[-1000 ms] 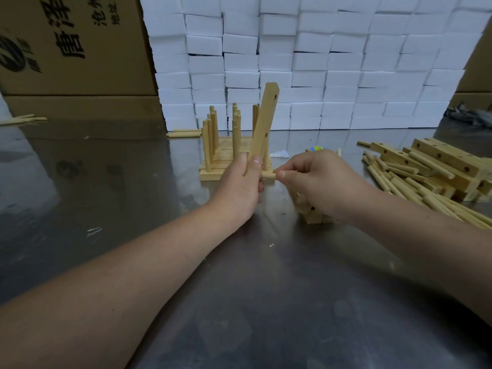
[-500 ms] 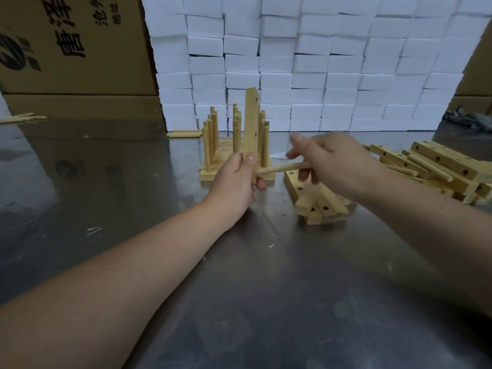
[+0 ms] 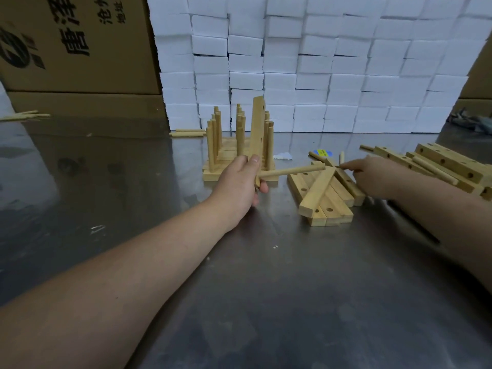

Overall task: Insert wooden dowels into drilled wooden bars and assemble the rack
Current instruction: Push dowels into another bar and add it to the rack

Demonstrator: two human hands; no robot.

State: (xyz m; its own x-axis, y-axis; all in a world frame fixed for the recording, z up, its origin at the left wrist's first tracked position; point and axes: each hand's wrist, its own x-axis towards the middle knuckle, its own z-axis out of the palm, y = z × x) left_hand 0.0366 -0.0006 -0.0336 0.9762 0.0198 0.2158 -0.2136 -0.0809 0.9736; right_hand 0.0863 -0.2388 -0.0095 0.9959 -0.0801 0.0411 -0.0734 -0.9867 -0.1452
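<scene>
My left hand (image 3: 241, 179) grips a drilled wooden bar (image 3: 257, 129) and holds it upright on the metal table. A dowel (image 3: 292, 171) sticks out sideways to the right from a hole near the bar's lower end. My right hand (image 3: 372, 177) is apart from that dowel, off to the right, with its fingers stretched over loose dowels (image 3: 342, 157) behind a small stack of drilled bars (image 3: 323, 195). Whether its fingers touch a dowel is blurred. Behind the held bar stand finished bars with upright dowels (image 3: 239, 139).
A pile of long drilled bars and dowels (image 3: 442, 166) lies at the right. Two dowels (image 3: 186, 133) lie at the foot of a wall of white foam blocks (image 3: 319, 62). Cardboard boxes (image 3: 74, 43) stand back left, with more dowels (image 3: 24, 115) nearby.
My right hand let go of the dowel now seated in the bar and moved right toward the loose dowels. The bar went from tilted to nearly upright.
</scene>
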